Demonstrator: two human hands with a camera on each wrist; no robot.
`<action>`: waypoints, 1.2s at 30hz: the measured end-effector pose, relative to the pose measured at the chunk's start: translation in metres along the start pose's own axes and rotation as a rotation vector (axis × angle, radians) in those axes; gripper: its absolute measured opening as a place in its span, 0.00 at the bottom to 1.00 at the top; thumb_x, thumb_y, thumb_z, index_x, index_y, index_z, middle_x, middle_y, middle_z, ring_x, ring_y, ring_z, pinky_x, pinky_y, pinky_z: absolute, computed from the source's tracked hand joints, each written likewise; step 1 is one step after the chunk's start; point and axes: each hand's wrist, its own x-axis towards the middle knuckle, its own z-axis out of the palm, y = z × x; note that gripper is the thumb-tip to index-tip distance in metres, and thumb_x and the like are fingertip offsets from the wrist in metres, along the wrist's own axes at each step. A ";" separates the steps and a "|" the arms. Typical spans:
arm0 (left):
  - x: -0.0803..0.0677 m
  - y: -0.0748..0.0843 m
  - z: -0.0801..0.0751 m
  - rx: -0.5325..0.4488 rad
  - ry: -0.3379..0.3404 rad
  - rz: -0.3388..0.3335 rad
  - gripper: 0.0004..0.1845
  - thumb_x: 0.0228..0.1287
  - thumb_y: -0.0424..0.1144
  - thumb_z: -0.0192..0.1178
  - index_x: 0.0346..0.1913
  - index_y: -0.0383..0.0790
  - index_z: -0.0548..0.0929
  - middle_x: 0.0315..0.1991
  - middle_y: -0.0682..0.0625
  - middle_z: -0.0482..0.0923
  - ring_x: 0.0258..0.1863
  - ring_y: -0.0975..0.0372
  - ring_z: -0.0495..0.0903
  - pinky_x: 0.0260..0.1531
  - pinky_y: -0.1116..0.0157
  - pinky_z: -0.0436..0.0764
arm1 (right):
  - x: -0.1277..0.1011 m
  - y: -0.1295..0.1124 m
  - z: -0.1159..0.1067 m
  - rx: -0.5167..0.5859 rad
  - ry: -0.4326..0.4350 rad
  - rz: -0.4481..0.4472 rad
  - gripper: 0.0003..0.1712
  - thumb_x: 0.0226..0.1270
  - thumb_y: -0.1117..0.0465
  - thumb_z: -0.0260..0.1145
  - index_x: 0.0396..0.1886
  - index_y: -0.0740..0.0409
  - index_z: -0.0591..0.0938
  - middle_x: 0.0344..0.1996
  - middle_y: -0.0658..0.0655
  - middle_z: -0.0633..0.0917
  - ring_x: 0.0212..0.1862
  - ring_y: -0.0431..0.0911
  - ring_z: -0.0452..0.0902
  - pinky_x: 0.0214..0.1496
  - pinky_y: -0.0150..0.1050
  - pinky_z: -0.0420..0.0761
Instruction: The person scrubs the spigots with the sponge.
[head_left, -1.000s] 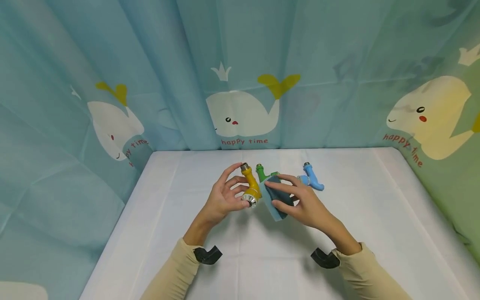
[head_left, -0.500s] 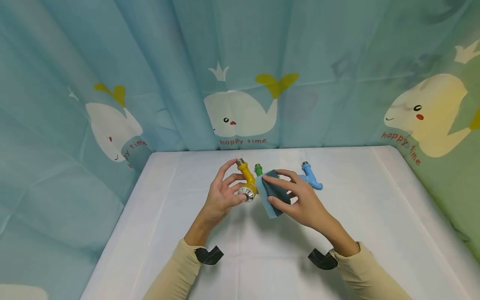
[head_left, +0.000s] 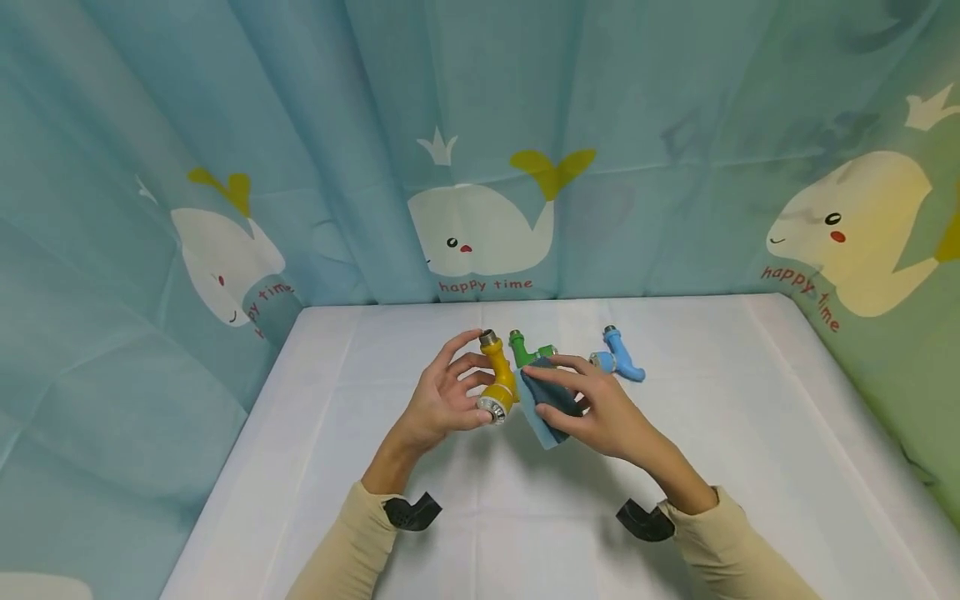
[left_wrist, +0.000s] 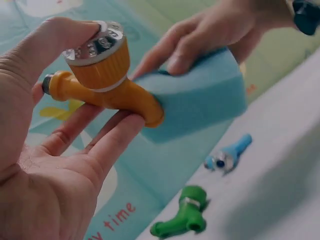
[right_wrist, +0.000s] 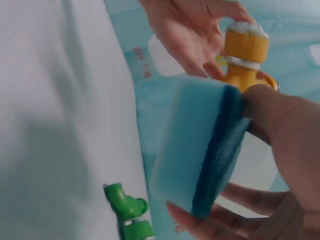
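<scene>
My left hand (head_left: 438, 398) holds a yellow faucet (head_left: 500, 377) above the table, its thumb on the silver knob (left_wrist: 102, 42) and a fingertip at the threaded end. In my right hand (head_left: 611, 410) is a two-layer sponge (head_left: 553, 402), light blue with a darker scouring side, pinched between thumb and fingers. The left wrist view shows the sponge's light face (left_wrist: 200, 107) against the faucet's spout end. Seen from the right wrist, the sponge (right_wrist: 187, 140) covers part of the yellow faucet (right_wrist: 246, 47).
Behind the hands, a green faucet (head_left: 521, 348) lies on the white-covered table (head_left: 337, 433), partly hidden by the sponge. Farther right lies a light blue faucet (head_left: 618, 357). A curtain with whale prints (head_left: 487, 229) hangs along the table's back edge.
The yellow faucet and sponge rise slightly, then come back down, the faucet tilting as it goes. Both hands keep their holds, and the green and blue faucets stay put.
</scene>
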 end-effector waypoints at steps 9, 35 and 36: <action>0.000 -0.003 -0.003 0.074 -0.024 0.009 0.53 0.53 0.25 0.77 0.79 0.42 0.58 0.58 0.40 0.71 0.54 0.53 0.77 0.53 0.60 0.84 | 0.007 -0.009 0.003 0.062 0.043 -0.073 0.31 0.66 0.60 0.76 0.69 0.45 0.81 0.70 0.59 0.74 0.58 0.54 0.79 0.43 0.44 0.86; -0.004 -0.001 -0.002 0.023 -0.030 -0.030 0.54 0.55 0.27 0.77 0.81 0.40 0.56 0.57 0.40 0.72 0.54 0.53 0.79 0.51 0.62 0.85 | 0.017 -0.009 -0.003 -0.129 0.119 -0.227 0.31 0.58 0.63 0.79 0.63 0.45 0.85 0.71 0.62 0.72 0.48 0.49 0.79 0.32 0.39 0.80; -0.004 -0.001 -0.002 0.028 -0.029 -0.029 0.54 0.55 0.28 0.77 0.81 0.40 0.55 0.57 0.40 0.72 0.54 0.53 0.79 0.52 0.61 0.84 | 0.017 -0.009 -0.003 -0.115 0.136 -0.230 0.31 0.58 0.63 0.80 0.63 0.46 0.85 0.71 0.62 0.73 0.46 0.48 0.79 0.32 0.38 0.80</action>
